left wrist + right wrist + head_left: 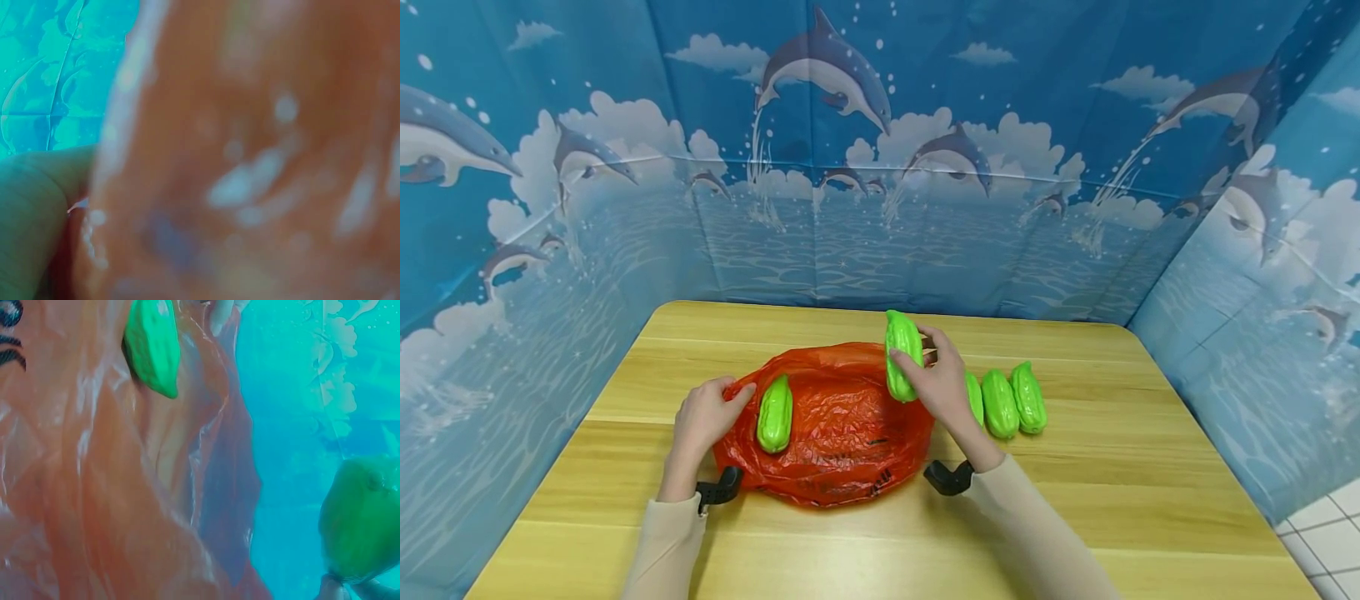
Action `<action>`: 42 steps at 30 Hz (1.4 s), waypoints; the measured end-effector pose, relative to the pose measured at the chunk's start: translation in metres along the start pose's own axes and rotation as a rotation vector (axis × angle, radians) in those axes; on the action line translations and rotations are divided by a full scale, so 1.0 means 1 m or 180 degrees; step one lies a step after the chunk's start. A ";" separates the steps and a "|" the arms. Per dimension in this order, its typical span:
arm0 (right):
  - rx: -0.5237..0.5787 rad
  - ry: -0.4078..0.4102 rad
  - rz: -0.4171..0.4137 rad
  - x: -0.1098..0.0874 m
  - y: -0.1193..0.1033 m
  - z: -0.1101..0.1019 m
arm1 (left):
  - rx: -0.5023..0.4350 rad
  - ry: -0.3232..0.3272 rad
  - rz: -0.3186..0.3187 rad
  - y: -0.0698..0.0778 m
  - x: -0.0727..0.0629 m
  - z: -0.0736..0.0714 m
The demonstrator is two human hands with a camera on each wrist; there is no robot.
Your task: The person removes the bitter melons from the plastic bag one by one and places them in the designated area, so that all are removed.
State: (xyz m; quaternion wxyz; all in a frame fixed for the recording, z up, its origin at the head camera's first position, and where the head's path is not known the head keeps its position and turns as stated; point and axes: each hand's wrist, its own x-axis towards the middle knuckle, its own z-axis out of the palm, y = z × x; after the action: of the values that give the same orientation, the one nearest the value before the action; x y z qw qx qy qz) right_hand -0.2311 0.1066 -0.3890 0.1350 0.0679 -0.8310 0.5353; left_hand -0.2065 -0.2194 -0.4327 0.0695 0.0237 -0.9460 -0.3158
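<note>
A red plastic bag [850, 417] lies spread with its mouth wide on the table. My left hand [703, 417] pinches the bag's left rim between thumb and fingers; in the left wrist view the blurred plastic [250, 156] fills most of the picture. Inside, near that hand, rests one bright green, ridged bitter melon [775, 414], its pointed end away from me. My right hand [946, 383] grips another bitter melon [901, 354], held upright over the bag's right edge. This held melon [362, 519] shows at the lower right in the right wrist view.
Three more bitter melons stand in a row right of the bag: one [973, 400] partly hidden by my right wrist, one in the middle [1000, 404], one at the end [1028, 397]. The wooden table [1150, 467] meets a blue dolphin-print curtain [850, 242] at the back.
</note>
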 end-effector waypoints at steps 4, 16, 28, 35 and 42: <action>0.0039 0.0022 0.0050 0.001 0.002 -0.007 | -0.0009 -0.0003 0.0009 0.000 0.000 0.000; -0.0066 0.0245 0.0073 0.005 0.009 -0.028 | 0.0020 0.0017 0.0029 0.000 -0.001 0.001; -0.0048 0.0451 0.0037 0.006 0.025 -0.045 | -0.0003 0.0009 0.0012 0.001 0.000 0.000; -0.0096 0.0609 -0.0010 0.008 0.038 -0.055 | 0.0009 0.0007 0.0009 0.002 -0.001 -0.001; -0.0235 0.0736 0.0005 0.008 0.053 -0.068 | -0.0016 -0.0014 0.0014 0.003 -0.002 -0.002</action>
State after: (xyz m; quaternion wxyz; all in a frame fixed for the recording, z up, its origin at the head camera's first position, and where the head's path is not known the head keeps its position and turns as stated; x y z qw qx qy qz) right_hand -0.2418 0.1909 -0.4058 0.2319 0.0000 -0.8291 0.5087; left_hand -0.2040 -0.2183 -0.4300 0.0681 0.0209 -0.9454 -0.3181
